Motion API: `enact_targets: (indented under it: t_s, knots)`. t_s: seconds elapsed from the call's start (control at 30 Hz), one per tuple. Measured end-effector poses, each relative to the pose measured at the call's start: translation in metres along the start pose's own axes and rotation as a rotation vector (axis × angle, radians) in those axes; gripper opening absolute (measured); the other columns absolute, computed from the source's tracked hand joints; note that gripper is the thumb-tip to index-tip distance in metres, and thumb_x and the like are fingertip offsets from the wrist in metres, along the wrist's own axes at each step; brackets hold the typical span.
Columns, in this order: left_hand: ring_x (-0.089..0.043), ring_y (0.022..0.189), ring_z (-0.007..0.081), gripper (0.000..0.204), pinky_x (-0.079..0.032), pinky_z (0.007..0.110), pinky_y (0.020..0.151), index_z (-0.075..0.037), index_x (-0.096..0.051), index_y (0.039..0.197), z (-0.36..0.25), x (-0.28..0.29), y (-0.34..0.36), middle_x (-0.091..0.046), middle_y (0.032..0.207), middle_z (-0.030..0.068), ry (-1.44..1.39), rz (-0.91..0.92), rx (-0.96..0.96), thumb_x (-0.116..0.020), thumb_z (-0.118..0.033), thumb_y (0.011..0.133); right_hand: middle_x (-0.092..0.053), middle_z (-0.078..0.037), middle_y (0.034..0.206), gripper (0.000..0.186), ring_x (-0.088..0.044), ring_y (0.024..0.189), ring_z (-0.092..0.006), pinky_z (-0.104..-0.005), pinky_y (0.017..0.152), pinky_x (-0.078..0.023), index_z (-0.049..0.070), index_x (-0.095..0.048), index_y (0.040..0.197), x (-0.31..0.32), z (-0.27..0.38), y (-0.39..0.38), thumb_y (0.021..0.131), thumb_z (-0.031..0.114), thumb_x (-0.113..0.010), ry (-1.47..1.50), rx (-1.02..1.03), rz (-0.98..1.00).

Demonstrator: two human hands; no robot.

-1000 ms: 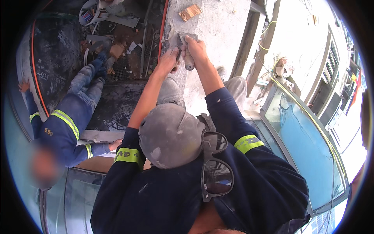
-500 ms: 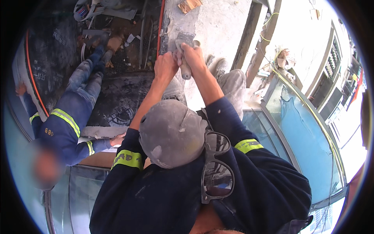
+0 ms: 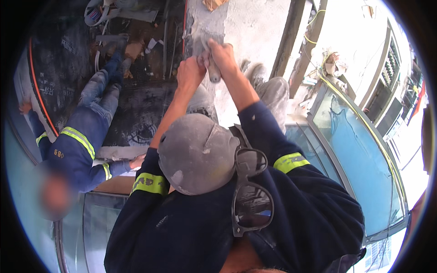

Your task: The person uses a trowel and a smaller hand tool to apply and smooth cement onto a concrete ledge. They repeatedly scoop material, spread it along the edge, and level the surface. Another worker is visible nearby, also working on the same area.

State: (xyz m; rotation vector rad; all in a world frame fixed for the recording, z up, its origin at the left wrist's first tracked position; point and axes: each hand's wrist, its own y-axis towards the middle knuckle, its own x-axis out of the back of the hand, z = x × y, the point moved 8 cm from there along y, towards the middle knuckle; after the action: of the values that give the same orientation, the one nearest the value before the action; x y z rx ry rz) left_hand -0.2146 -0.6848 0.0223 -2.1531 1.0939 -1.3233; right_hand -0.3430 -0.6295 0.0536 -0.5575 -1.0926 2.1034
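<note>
Both my hands meet at a dusty grey trowel [image 3: 213, 70] on the pale, powdery ledge [image 3: 246, 27]. My right hand [image 3: 223, 57] is wrapped round its rounded handle. The grey blade end lies beyond my fingers and blends into the dust, so its outline is hard to make out. My left hand [image 3: 191, 73] is closed, its fingers pressed to the left side of the trowel. Between my forearms sits a scratched grey dome [image 3: 198, 154], like a hard hat. Dark sunglasses [image 3: 252, 204] hang at my chest.
At left, a co-worker [image 3: 82, 132] in a dark blue jacket leans on the edge of a dark, debris-strewn recess [image 3: 145, 95]. Brown paper [image 3: 214, 3] lies far up the ledge. Bluish glass panels [image 3: 355, 159] and a yellow cable [image 3: 364, 123] are at right.
My hands and the trowel have shifted slightly away from me and a little left, while the whole view has moved a bit. My grip looks the same.
</note>
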Motion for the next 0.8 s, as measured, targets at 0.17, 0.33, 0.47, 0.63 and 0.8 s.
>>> enact_targets:
  t_s: [0.17, 0.33, 0.47, 0.63, 0.8]
  knots:
    - [-0.071, 0.097, 0.0551, 0.04, -0.057, 0.061, 0.087, 0.001, -0.078, 0.102, -0.008, 0.005, -0.002, -0.073, 0.096, 0.0355, 0.033, -0.053, -0.054, -0.056, -0.032, 0.106, -0.066, -0.012, 0.071, 0.026, -0.059, 0.048, -0.02, -0.0376, 0.044, -0.05, -0.003, -0.065, 0.095, 0.006, -0.009, -0.001, 0.107, 0.02, -0.059, 0.222, -0.105, -0.081]
    - [-0.071, 0.098, 0.0542, 0.042, -0.057, 0.06, 0.087, 0.003, -0.078, 0.104, -0.005, 0.004, -0.002, -0.073, 0.097, 0.0354, -0.039, -0.021, -0.017, -0.057, -0.034, 0.106, -0.067, -0.012, 0.074, 0.026, -0.06, 0.049, -0.0204, -0.0382, 0.044, -0.05, -0.003, -0.064, 0.095, 0.013, -0.032, 0.01, 0.106, 0.02, -0.059, 0.034, -0.081, -0.024]
    - [-0.071, 0.1, 0.0538, 0.051, -0.055, 0.06, 0.089, 0.004, -0.078, 0.103, 0.001, -0.003, -0.001, -0.073, 0.099, 0.0354, -0.081, -0.012, -0.016, -0.053, -0.04, 0.109, -0.064, -0.01, 0.066, 0.03, -0.059, 0.048, -0.0197, -0.0356, 0.042, -0.047, -0.001, -0.065, 0.094, 0.022, -0.033, 0.025, 0.106, 0.026, -0.061, 0.118, 0.221, 0.019]
    - [-0.075, 0.079, 0.0474, 0.061, -0.057, 0.056, 0.073, 0.005, -0.076, 0.097, 0.005, -0.017, 0.005, -0.075, 0.087, 0.0314, -0.2, 0.04, -0.023, -0.045, -0.045, 0.113, -0.063, -0.01, 0.067, 0.028, -0.057, 0.044, -0.0195, -0.034, 0.039, -0.045, 0.0, -0.065, 0.108, 0.031, -0.039, -0.006, 0.107, 0.028, -0.061, 0.137, 0.048, 0.025]
    - [-0.04, 0.042, 0.0137, 0.06, -0.03, 0.032, 0.039, -0.009, -0.06, 0.08, 0.008, -0.043, -0.01, -0.05, 0.06, 0.0024, -1.021, 0.337, 0.368, -0.041, -0.054, 0.114, -0.063, -0.006, 0.069, 0.033, -0.055, 0.046, -0.015, -0.0322, 0.041, -0.045, 0.001, -0.065, 0.107, 0.021, 0.012, -0.022, 0.11, 0.033, -0.056, 0.038, -0.094, -0.053]
